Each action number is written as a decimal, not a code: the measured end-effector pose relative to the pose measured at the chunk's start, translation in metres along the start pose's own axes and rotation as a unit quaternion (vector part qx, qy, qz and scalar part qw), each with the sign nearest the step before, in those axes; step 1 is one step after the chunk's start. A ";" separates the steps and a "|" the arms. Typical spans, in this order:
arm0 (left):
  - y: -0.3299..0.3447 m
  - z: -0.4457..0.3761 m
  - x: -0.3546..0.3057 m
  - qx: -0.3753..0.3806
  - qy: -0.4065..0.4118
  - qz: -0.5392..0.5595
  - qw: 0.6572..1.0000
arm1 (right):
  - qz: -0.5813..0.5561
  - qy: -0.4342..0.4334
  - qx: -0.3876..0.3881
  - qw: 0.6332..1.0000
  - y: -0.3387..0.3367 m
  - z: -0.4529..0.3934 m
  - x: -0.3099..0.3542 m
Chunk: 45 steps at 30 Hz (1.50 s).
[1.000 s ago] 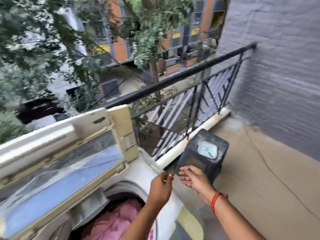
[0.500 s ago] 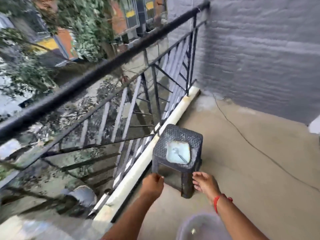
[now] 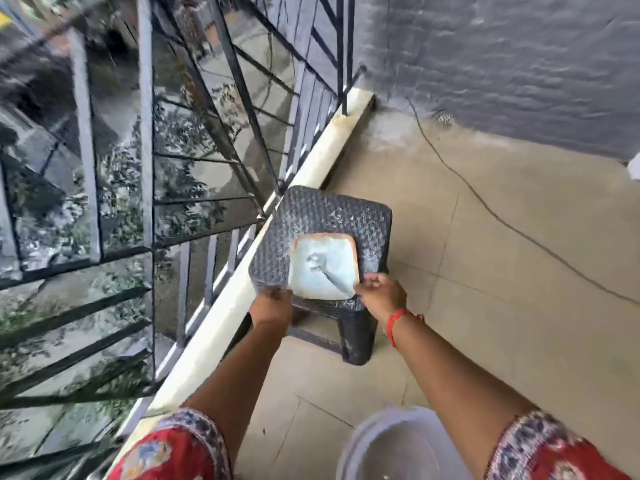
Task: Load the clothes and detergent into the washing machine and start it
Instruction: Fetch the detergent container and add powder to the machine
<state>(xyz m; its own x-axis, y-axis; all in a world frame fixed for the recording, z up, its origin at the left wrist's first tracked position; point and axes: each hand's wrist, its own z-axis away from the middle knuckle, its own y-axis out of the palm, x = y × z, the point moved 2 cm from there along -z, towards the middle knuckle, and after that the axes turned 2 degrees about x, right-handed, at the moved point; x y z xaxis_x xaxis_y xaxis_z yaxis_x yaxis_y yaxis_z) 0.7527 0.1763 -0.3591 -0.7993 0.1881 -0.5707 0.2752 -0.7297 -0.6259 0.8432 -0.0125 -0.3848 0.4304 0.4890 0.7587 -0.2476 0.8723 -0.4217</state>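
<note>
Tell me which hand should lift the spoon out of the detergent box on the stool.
Right hand: its fingers are already at the spoon handle's near end. The left hand sits at the detergent box's left corner, likely steadying it.

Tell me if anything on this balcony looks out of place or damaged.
One oddity: the open detergent container with a spoon in it sits on a low dark wicker stool against the railing, outdoors and uncovered. A thin crack also runs across the floor. Nothing looks spilled.
</note>
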 end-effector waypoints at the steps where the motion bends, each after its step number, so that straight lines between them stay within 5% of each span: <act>1: 0.006 -0.006 0.001 0.000 0.001 -0.002 1.000 | -0.005 0.005 0.006 1.000 0.006 -0.006 -0.004; 12: 0.023 -0.012 0.018 -0.004 -0.055 0.102 0.993 | -0.038 -0.008 -0.023 0.999 0.013 -0.002 -0.013; 17: -0.007 0.041 0.028 0.071 -0.099 0.334 0.935 | -0.015 -0.048 -0.012 0.999 -0.016 0.056 0.000; 23: -0.105 0.188 0.015 0.142 0.008 0.421 0.896 | -0.008 -0.082 0.086 0.993 -0.047 0.173 0.036; 34: -0.270 0.414 0.111 -0.013 0.007 0.428 0.904 | 0.052 -0.156 0.234 0.958 -0.048 0.417 0.086; 37: -0.303 0.477 0.173 -0.043 -0.016 0.464 0.885 | 0.139 -0.197 0.290 0.926 -0.037 0.497 0.091; 40: -0.319 0.536 0.226 -0.075 -0.008 0.508 0.858 | 0.189 -0.368 0.220 0.883 -0.032 0.587 0.094; 42: -0.330 0.573 0.263 -0.098 -0.007 0.524 0.846 | 0.210 -0.525 0.177 0.805 -0.025 0.658 0.093; 45: -0.341 0.609 0.313 -0.142 -0.022 0.540 0.829 | 0.279 -0.580 0.259 0.720 -0.004 0.731 0.078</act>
<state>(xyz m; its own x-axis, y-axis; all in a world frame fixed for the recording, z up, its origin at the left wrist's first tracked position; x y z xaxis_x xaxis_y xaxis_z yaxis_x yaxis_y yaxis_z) 0.0829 0.0835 -0.0007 -0.0221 -0.5030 -0.8640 0.9531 -0.2714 0.1336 0.2428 0.0174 0.0391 -0.8022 0.1655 0.5737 -0.5205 0.2771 -0.8077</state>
